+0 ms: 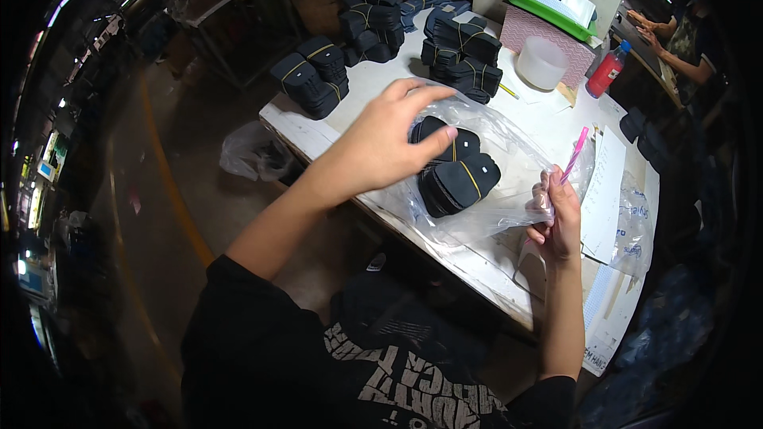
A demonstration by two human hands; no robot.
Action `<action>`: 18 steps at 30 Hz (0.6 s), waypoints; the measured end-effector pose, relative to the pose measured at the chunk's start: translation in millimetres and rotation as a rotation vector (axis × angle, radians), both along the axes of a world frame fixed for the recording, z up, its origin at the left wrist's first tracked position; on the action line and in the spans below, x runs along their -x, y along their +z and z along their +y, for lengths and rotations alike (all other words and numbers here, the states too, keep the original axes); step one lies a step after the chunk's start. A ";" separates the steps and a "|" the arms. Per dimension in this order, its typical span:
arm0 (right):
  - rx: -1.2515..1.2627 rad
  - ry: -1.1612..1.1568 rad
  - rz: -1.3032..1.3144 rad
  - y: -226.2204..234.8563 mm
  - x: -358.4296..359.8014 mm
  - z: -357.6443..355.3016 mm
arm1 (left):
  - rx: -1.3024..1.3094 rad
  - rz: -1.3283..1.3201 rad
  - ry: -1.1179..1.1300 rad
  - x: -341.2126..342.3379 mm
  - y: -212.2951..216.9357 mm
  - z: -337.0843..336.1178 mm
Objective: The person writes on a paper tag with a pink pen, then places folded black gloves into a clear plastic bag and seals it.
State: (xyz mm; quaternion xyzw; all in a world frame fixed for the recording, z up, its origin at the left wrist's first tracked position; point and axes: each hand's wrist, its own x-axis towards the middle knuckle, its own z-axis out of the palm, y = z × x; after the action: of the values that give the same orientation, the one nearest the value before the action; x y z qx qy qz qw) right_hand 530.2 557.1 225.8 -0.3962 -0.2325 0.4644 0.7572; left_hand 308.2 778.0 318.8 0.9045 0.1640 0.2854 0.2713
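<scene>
A clear plastic bag lies on the white table with bundles of dark, rounded fabric pieces in it, tied with yellow bands. Over the bundles reaches my left hand, its thumb and fingers apart, close to the bag's film. On the bag's other side, my right hand is closed on the gathered film. A pink striped pen sticks up from the same hand. Whether the left fingertips touch the film, I cannot tell.
More banded dark bundles stand along the table's far side. Behind are a translucent round tub, a red bottle with blue cap and a green tray. Written paper lies at right. Another person's hands show far right.
</scene>
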 end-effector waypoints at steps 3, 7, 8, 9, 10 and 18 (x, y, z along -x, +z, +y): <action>0.031 -0.004 -0.015 -3.2 5.0 3.5 | 0.215 0.052 0.202 6.6 19.8 42.4; 0.016 0.014 -0.036 -4.2 3.9 5.6 | -0.283 0.234 0.749 23.2 19.9 132.4; 0.016 0.010 -0.054 -4.0 2.7 5.3 | -0.265 0.398 0.848 28.4 10.9 155.1; -0.014 -0.002 -0.052 -4.0 1.9 5.4 | -0.279 0.532 0.936 33.2 1.1 178.8; 0.025 -0.026 -0.074 -4.0 1.2 5.3 | -0.087 0.704 0.901 40.1 -1.2 206.9; 0.049 -0.039 -0.099 -8.3 -1.1 3.8 | 0.128 0.772 0.780 29.9 -46.6 267.9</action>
State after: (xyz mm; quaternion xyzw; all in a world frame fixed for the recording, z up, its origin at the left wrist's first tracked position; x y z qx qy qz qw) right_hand 531.3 561.0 217.5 -0.4415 -0.2508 0.4349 0.7436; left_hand 278.3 1045.9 272.3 0.7973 0.5916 0.0018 0.1199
